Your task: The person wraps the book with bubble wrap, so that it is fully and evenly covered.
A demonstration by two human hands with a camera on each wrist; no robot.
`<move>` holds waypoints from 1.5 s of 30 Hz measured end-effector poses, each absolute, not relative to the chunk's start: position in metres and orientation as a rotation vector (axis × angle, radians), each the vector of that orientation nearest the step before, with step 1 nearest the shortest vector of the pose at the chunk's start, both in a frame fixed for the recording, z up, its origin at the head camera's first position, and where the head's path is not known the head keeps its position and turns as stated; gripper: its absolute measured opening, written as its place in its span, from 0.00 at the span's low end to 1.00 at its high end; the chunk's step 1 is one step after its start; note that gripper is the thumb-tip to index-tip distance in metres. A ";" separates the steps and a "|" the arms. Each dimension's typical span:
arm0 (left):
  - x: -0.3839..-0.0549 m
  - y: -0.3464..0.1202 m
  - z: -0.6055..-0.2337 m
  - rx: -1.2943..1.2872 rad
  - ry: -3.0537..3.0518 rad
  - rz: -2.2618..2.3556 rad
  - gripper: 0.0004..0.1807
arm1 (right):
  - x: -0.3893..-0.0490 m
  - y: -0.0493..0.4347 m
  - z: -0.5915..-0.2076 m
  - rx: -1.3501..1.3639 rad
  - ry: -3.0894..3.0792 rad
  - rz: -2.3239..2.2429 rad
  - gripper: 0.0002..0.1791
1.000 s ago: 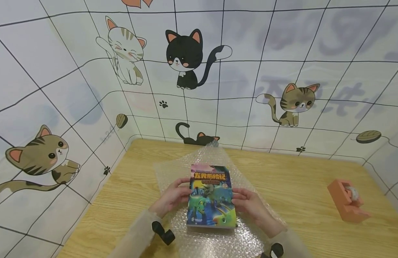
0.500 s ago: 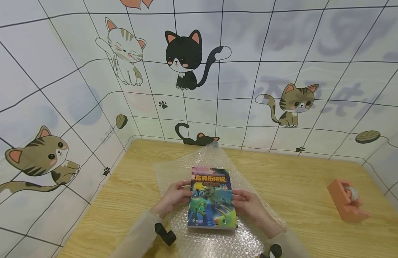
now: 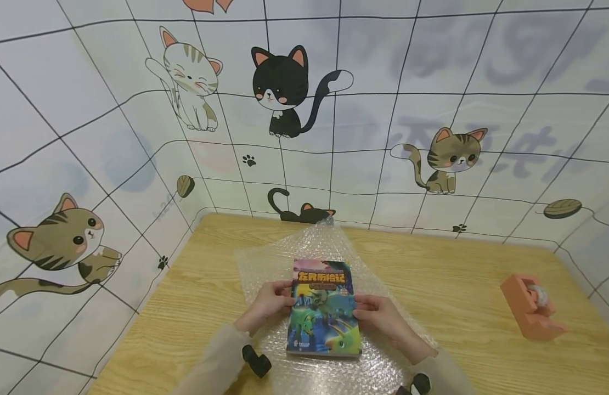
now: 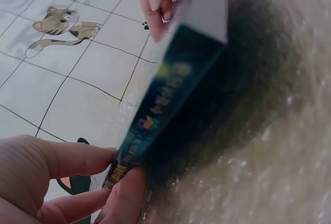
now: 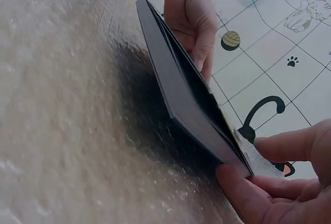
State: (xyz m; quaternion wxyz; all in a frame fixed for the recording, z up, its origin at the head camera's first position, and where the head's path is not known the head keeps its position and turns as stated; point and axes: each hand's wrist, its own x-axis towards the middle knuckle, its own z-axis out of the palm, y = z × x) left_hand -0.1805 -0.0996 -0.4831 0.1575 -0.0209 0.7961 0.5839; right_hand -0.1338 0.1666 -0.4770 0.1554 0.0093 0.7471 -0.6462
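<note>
A paperback book with a colourful dinosaur cover is held face up over a sheet of bubble wrap. On its left side my left hand pinches the spine between thumb and fingers, as the left wrist view shows with the book's spine. Opposite, my right hand grips the edge of the pages, its thumb on top and fingers below. In the right wrist view the page block shows, and the front cover gapes slightly. Dark shadow lies on the wrap beneath the book, which looks tilted and partly raised.
An orange tape dispenser with a roll of tape stands at the right of the wooden table. Behind and to the left, a white gridded wall covering with cartoon cats borders the table.
Both hands have brought the book slightly toward the person, down in the head view. Their hold on its two sides looks the same, and the bubble wrap stays put.
</note>
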 end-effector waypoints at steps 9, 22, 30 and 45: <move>-0.175 -0.098 -0.485 0.057 2.469 1.530 0.25 | -0.134 0.166 -0.477 -0.015 2.134 -1.834 0.26; -0.175 -0.094 -0.484 0.098 2.468 1.560 0.22 | -0.135 0.164 -0.476 0.018 2.261 -1.720 0.22; -0.176 -0.095 -0.486 0.209 2.553 1.490 0.22 | -0.136 0.168 -0.480 0.027 2.303 -1.670 0.20; -0.176 -0.115 -0.494 0.769 2.562 1.325 0.43 | -0.135 0.172 -0.479 -0.152 2.260 -1.695 0.26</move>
